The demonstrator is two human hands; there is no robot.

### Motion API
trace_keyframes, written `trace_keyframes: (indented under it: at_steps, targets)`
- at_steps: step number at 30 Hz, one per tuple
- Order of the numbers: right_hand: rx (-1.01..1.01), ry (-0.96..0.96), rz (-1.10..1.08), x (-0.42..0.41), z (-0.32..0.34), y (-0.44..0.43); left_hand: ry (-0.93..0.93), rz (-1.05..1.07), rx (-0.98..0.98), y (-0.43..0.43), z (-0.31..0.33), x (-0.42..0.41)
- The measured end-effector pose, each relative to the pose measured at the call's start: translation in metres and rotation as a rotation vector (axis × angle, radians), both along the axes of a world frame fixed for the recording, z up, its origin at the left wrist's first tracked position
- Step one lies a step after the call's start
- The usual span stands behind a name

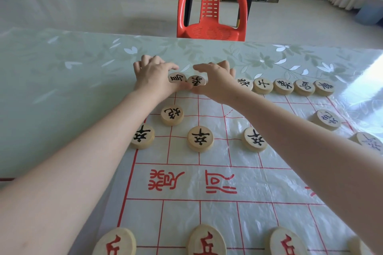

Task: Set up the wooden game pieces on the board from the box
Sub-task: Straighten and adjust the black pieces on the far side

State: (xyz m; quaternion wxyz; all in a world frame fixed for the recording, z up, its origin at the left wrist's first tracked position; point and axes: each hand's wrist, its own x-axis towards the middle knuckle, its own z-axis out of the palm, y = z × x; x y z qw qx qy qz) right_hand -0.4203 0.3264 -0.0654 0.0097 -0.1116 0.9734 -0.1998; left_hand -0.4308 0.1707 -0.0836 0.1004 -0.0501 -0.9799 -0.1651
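black-marked piece pinched by left hand, neighbouring piece by right hand.

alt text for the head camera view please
Two hands reach to the far edge of a red-lined board: the left hand pinches one black-lettered disc, the right hand pinches the adjacent disc. Other black-lettered discs sit along that row and nearer, red-lettered discs line the near edge, and a red chair stands beyond the table.

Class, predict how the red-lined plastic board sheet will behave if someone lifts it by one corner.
The sheet looks thin, glossy and wrinkled, so probably floppy and light. Lifted, it would likely sag, and the wooden pieces resting on it could slide off.
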Motion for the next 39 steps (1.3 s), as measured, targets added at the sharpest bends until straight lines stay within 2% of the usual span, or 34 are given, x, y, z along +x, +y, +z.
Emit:
trace_keyframes:
  at_steps: [6, 8, 15, 24, 39]
  targets:
    - [-0.043, 0.052, -0.048, -0.003, -0.006, 0.002, -0.118, -0.119, 0.152, -0.013, 0.005, -0.004]
    - [-0.044, 0.061, -0.049, -0.003, -0.006, 0.002, -0.114, -0.162, 0.128, -0.016, 0.005, -0.005]
    - [-0.059, 0.043, -0.046, 0.002, -0.005, 0.002, 0.0, -0.048, 0.007, -0.004, 0.0, 0.0]
    - [-0.073, 0.048, -0.064, 0.005, -0.007, 0.002, 0.003, 0.025, 0.083, -0.001, -0.003, 0.003]
    - [-0.046, 0.075, -0.068, 0.001, -0.012, 0.004, 0.017, 0.069, 0.095, 0.002, -0.005, 0.006]
